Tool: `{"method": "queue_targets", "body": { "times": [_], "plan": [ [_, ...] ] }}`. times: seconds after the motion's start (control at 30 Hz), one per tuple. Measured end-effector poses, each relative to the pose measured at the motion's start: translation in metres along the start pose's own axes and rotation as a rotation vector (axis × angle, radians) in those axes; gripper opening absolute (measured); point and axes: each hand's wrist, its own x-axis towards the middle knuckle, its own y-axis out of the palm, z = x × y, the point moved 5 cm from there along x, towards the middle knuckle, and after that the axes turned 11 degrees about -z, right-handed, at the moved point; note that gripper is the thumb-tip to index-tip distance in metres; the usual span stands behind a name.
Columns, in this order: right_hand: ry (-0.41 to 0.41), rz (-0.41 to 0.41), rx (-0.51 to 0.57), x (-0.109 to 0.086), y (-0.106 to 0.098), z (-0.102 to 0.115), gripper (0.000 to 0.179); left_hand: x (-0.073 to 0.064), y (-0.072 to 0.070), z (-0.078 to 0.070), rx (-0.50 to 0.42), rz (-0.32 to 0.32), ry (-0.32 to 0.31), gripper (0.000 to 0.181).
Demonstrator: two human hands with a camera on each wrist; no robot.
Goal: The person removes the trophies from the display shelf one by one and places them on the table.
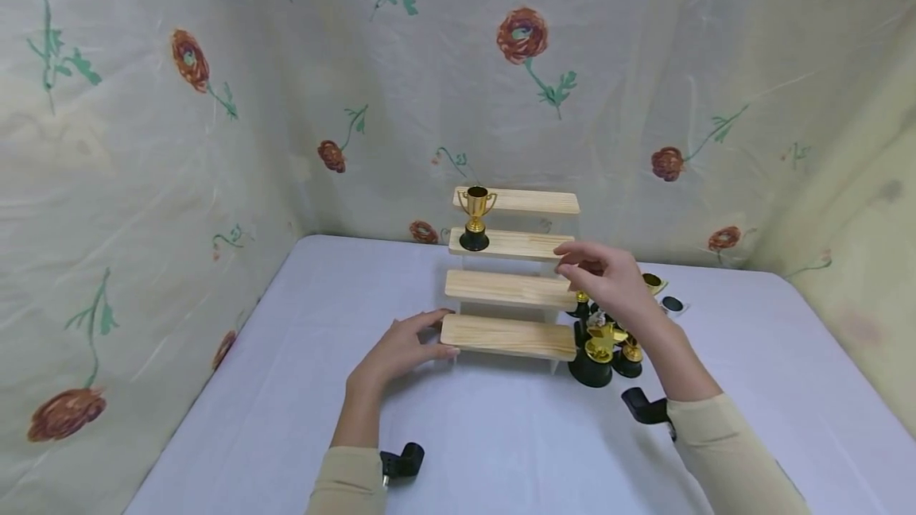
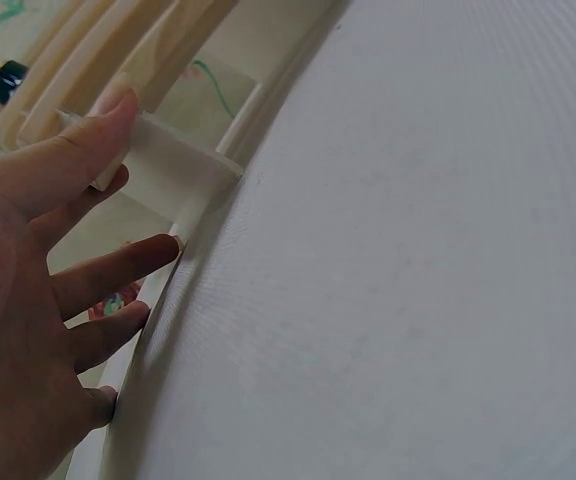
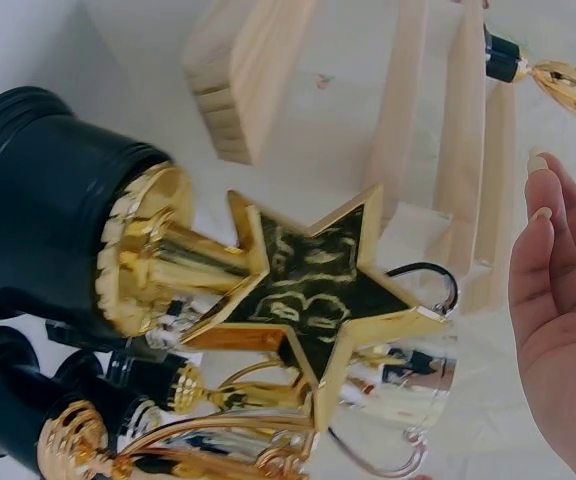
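A tiered wooden display stand [image 1: 508, 335] with clear supports is on the table. My left hand [image 1: 401, 350] pinches the left end of its lowest shelf, the thumb in front and a finger behind; the other fingers spread beside it in the left wrist view. A gold two-handled trophy cup [image 1: 475, 221] on a black base stands at the left of the second shelf from the top. My right hand [image 1: 611, 280] holds nothing, its fingers loosely bent by the stand's right end. Below it, a gold star trophy [image 3: 318, 285] stands upright among several trophies.
The cluster of gold and silver trophies [image 1: 630, 356] sits close against the stand's right side. A white cloth covers the table [image 1: 315, 324]. Floral curtains [image 1: 401, 86] hang behind and at both sides.
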Motion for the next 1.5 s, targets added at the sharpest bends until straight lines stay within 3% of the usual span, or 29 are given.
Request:
{"method": "queue_targets", "body": {
  "times": [0.4,0.9,1.23,1.5],
  "plan": [
    [-0.046,0.020,0.051,0.011,0.012,0.013,0.032,0.002,0.003,0.005,0.014,0.003,0.006,0.072],
    [-0.037,0.104,-0.046,0.030,0.022,0.021,0.031,0.001,0.000,0.003,0.011,0.001,0.031,0.071],
    [-0.019,0.126,-0.098,0.042,0.018,0.028,0.032,0.004,0.001,0.006,0.014,-0.002,0.021,0.073],
    [-0.025,0.098,-0.088,0.051,0.022,0.030,0.030,0.005,0.002,0.007,0.017,-0.003,0.014,0.073]
  ]
}}
